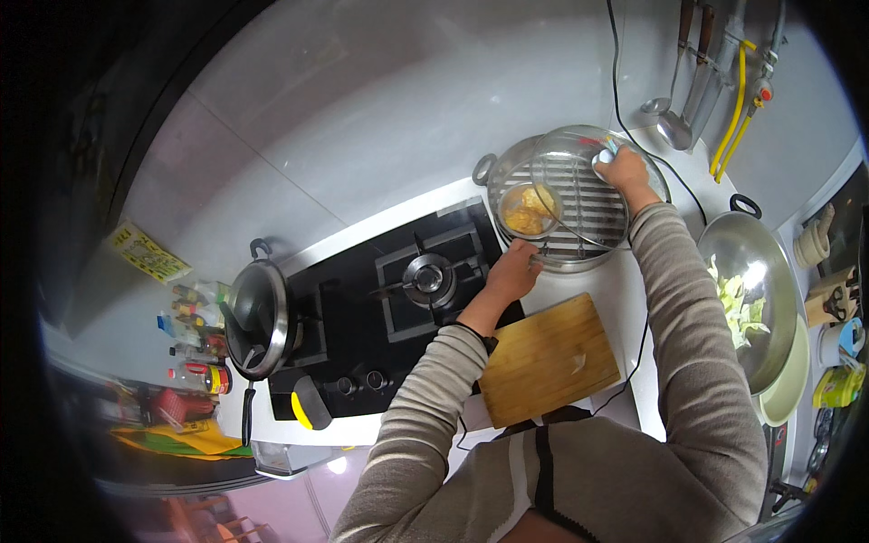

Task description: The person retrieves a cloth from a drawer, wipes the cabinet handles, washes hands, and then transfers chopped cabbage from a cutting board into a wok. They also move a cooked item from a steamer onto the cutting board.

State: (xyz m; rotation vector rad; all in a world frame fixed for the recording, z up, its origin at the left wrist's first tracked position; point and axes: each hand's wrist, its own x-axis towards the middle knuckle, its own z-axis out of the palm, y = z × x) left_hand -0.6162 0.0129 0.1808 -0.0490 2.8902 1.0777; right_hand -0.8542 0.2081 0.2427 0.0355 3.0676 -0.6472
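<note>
My right hand [624,171] grips the knob of a clear glass lid [577,183], which is tilted over a wide metal steamer pan [577,266]. Slatted metal racks [590,203] lie inside the pan. On their left side sits a round bowl [501,207] with yellow-brown food [528,212] in it. My left hand [517,270] is at the pan's near left rim, beside the bowl; its fingertips are partly hidden, and whether it grips the rim I cannot tell. Below the pan lies a wooden cutting board [553,360].
A black gas hob [353,326] is left of the pan, with a lidded frying pan [261,319] at its far end and bottles [197,373] beyond. To the right stands a large metal wok [753,251] holding cut leafy vegetables [740,305]. A black cable [652,156] runs past the steamer.
</note>
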